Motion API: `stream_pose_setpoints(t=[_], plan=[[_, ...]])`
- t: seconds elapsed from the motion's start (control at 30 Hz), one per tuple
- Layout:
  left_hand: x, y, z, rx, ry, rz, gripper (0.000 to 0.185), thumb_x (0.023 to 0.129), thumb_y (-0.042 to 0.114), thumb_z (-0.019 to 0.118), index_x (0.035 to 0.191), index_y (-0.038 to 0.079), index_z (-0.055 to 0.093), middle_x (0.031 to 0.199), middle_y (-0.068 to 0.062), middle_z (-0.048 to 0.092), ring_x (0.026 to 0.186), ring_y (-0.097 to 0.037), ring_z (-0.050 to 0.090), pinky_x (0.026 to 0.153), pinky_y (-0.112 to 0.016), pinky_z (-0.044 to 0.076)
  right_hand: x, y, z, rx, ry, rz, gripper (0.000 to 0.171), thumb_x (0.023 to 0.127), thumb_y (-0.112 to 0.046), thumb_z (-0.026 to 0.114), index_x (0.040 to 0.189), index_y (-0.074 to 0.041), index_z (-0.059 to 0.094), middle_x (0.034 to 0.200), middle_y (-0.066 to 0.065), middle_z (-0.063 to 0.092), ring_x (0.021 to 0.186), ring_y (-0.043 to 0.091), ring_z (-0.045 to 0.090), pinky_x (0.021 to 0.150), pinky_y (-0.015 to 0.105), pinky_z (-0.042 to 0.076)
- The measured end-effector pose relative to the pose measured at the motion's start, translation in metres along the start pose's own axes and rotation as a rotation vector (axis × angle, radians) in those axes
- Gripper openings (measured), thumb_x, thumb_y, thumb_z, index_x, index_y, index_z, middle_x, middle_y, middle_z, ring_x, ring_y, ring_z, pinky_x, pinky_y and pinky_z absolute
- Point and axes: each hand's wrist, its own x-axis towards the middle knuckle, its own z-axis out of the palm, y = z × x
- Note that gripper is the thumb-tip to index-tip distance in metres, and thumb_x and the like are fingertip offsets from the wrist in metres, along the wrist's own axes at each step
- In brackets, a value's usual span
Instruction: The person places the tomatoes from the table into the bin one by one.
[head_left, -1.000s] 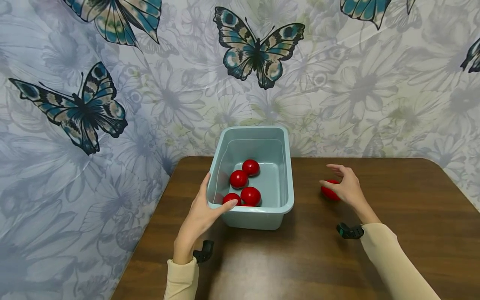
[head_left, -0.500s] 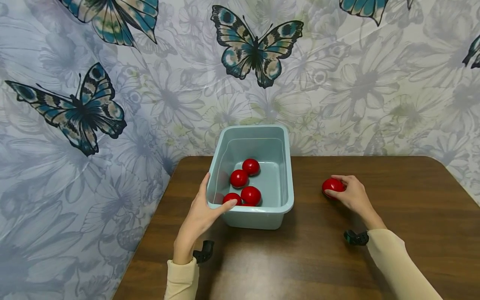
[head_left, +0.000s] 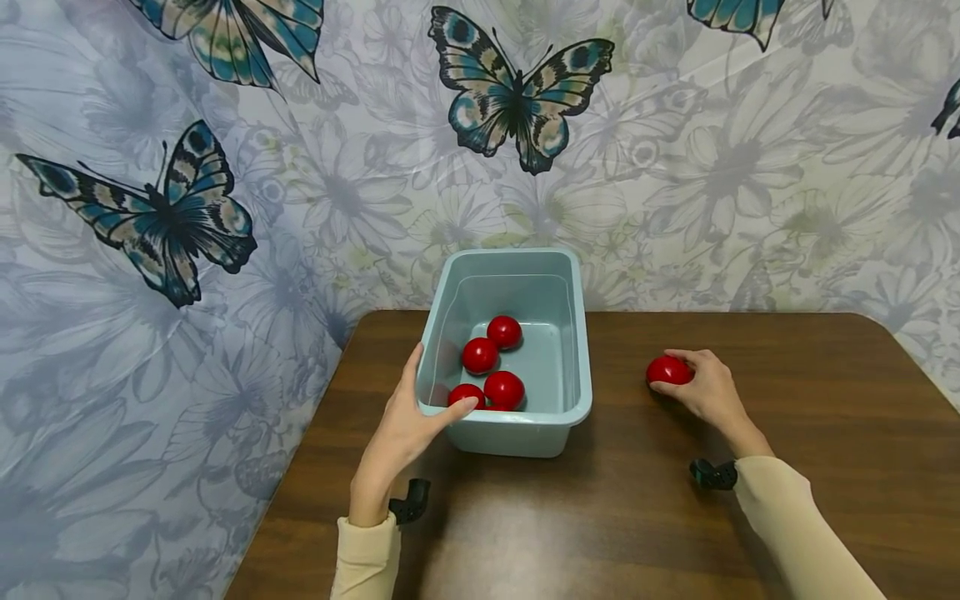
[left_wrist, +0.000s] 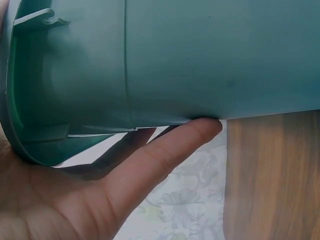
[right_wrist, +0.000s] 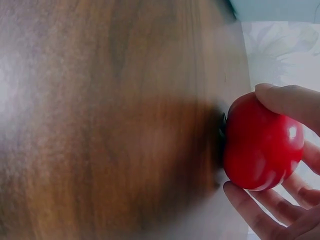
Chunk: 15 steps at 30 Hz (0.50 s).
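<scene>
My right hand (head_left: 690, 379) grips a red tomato (head_left: 667, 369) between thumb and fingers, low over the brown table (head_left: 825, 417) to the right of the bin. In the right wrist view the tomato (right_wrist: 262, 142) fills my fingertips (right_wrist: 287, 100) and throws a shadow on the wood. My left hand (head_left: 420, 412) holds the near left corner of the pale teal plastic bin (head_left: 555, 287), thumb over the front rim and fingers along the left wall. In the left wrist view one finger (left_wrist: 165, 155) lies against the bin's outer wall (left_wrist: 210, 60). Several red tomatoes (head_left: 491, 367) lie inside the bin.
The table stands against a wall covered with butterfly and flower wallpaper (head_left: 517, 100), which also hangs past the table's left edge. Bare wood lies in front of the bin and to the right of my right hand.
My right hand, spread open over the tomato a second ago, has closed its fingers round it. The left hand and the bin have stayed where they were.
</scene>
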Motion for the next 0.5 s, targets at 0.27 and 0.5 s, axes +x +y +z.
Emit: stream_pose_setpoints(t=[0.27,0.5], plan=[[0.0012,0.0004,0.0002,-0.005,-0.002,0.008,0.112,0.082,0.052,0.086,0.167,0.035,0.015,0.163,-0.002,0.038,0.142,-0.035,0.047,0.109,-0.061,0.047,0.0004,0.0009,-0.0007,-0.021,0.003,0.006,0.066,0.088,-0.023,0.084,0.139,0.010,0.058,0.131,0.043,0.050,0.118,0.064,0.050,0.095,0.075,0.047],[0.0013,-0.0009,-0.0002,0.001,0.001,0.009,0.113,0.083,0.052,0.086,0.168,0.033,0.014,0.163,-0.002,0.038,0.142,-0.035,0.046,0.109,-0.062,0.046,0.0010,0.0003,0.0005,-0.024,-0.003,0.015,0.066,0.088,-0.023,0.084,0.138,0.010,0.058,0.132,0.043,0.049,0.119,0.064,0.049,0.096,0.075,0.047]])
